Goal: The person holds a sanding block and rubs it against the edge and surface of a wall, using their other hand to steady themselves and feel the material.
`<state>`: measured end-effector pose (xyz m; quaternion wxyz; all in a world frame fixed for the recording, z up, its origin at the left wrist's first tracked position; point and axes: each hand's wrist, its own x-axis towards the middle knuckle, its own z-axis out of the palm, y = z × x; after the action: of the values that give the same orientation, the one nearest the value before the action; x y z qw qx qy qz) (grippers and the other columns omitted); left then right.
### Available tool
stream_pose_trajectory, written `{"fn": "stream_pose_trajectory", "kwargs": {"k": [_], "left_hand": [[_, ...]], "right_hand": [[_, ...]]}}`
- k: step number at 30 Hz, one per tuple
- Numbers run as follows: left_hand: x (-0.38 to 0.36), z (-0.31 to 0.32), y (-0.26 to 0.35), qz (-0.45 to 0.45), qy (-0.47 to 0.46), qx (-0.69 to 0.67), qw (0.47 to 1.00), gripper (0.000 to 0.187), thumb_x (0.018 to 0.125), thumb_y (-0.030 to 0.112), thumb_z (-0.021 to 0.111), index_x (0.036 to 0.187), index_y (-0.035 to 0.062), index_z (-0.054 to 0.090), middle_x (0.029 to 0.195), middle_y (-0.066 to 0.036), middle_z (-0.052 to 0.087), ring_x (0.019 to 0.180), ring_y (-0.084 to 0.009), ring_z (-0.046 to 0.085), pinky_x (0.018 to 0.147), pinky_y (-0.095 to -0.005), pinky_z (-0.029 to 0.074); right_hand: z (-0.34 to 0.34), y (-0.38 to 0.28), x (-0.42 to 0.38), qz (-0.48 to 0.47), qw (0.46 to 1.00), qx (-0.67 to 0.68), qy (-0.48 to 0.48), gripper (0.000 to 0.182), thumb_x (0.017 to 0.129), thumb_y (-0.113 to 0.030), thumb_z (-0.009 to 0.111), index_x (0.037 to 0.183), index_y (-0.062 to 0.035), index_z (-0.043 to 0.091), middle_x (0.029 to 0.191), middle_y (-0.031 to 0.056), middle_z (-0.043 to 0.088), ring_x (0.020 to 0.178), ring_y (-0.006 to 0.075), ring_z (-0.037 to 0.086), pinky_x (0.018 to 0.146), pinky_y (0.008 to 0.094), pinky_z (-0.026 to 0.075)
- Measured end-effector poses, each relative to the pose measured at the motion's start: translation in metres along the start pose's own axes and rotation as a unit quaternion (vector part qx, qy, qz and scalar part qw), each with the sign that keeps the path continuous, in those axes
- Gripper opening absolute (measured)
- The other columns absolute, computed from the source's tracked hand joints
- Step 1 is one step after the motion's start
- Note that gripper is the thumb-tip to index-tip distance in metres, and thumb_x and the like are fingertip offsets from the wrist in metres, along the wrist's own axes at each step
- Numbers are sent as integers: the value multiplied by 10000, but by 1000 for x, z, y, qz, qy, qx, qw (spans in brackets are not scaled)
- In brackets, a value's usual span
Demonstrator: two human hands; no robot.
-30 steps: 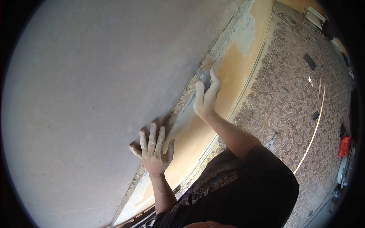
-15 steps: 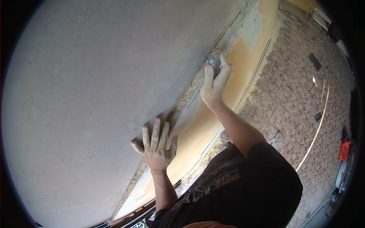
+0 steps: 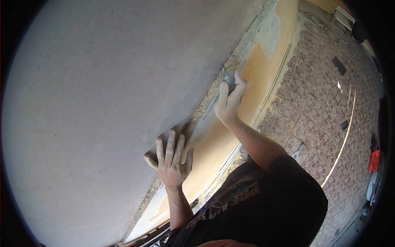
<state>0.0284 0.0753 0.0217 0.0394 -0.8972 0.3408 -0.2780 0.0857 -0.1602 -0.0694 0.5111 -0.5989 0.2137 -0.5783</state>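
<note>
My left hand is spread wide on one grey surface; my right hand grips one dark block. I count at least two dark pieces on the floor.

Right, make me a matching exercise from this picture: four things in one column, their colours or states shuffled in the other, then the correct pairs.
Things
1. Left hand
2. Right hand
3. Shirt
4. Floor

Colours or states
A. Mostly black
B. Fingers spread over the grey wall
C. Brown, stone-patterned
D. Gripping a small dark block

Pairs
1-B
2-D
3-A
4-C
</note>
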Motion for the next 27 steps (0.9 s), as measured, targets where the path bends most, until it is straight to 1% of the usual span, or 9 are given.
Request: {"fn": "stream_pose_trajectory", "kwargs": {"k": [4,5,10,13,16,18,20,24,27], "left_hand": [[-1,1,1,2,9,-8,1000,536,858,446,747,1366,327,626,1531,105,487,1519,-221,272,1222,-558,-98],[-1,1,1,2,8,-8,1000,532,856,446,747,1362,328,629,1530,105,488,1517,-219,279,1222,-558,-98],[-5,2,-1,-2,1,-14,1000,521,852,444,749,1349,328,640,1527,106,491,1515,-211,283,1222,-558,-95],[-2,1,-3,-1,13,-4,1000,513,852,440,751,1341,328,646,1523,105,497,1515,-207,281,1223,-558,-92],[3,4,1,-2,26,-5,1000,495,855,437,749,1329,326,656,1518,103,502,1514,-207,283,1224,-559,-88],[1,2,0,-1,18,3,1000,486,853,437,752,1317,324,665,1511,102,510,1510,-209,294,1225,-558,-84],[0,3,-2,5,21,0,1000,485,850,436,755,1314,323,666,1508,103,513,1508,-209,298,1227,-554,-82],[0,2,-1,-1,23,4,1000,485,845,429,763,1308,323,670,1501,108,518,1503,-201,308,1233,-538,-78],[-2,2,0,-1,29,-3,1000,476,848,419,762,1306,325,671,1501,118,516,1502,-185,307,1236,-533,-77]], "right_hand": [[-30,39,-129,-144,980,-45,-130,683,894,-76,621,1449,74,252,1212,294,465,1027,390,462,917,528,330],[-36,48,-149,-125,981,-7,-151,650,907,-78,616,1437,77,271,1190,279,483,1025,370,468,910,512,329],[-6,2,-15,37,995,68,-56,536,948,-121,605,1393,61,369,1173,235,490,1031,338,475,923,476,347],[4,-1,20,6,998,59,13,505,948,-121,602,1375,57,399,1181,223,480,1042,339,469,932,466,362],[-13,32,-82,-91,993,5,-74,622,898,-96,626,1419,66,328,1169,275,475,1053,412,464,931,549,357],[-38,35,-128,-180,970,-23,-164,712,862,-75,669,1431,72,267,1191,287,472,1058,403,483,919,548,345],[-41,44,-129,-147,975,-14,-164,662,890,-84,659,1426,55,296,1167,260,487,1017,373,500,908,524,357],[-5,3,9,54,993,94,-51,570,937,-79,600,1426,48,337,1130,229,486,981,346,491,883,502,381],[1,-1,2,-16,999,19,-22,593,930,-85,597,1445,39,330,1144,240,478,998,361,477,884,523,384]]}}
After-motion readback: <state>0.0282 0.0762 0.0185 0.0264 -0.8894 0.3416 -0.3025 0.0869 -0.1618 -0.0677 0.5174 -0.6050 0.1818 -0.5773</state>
